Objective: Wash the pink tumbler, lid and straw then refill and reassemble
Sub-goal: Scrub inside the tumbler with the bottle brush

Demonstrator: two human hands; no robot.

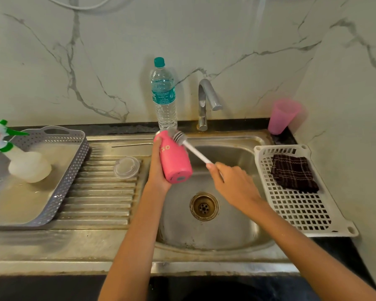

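Place: we stand in a home kitchen.
Sink: we see a steel sink, its ribbed draining board and a tap.
Wall: we face marble-look wall.
Washing-up gear: we find a spray bottle in a grey tray, and a dishcloth in a white basket.

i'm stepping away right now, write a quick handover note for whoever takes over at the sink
Left hand grips the pink tumbler, tilted over the sink, mouth toward the wall. Right hand holds the bottle brush by its handle, bristles at the tumbler's mouth.
Lid lies on the drainboard; straw lies on the ledge behind it. Capped water bottle stands beside the tap, which runs no water.
Done: tumbler taken apart.
Left: scrub and rinse the tumbler, wash lid and straw (can't tell if already washed), refill, reassemble.
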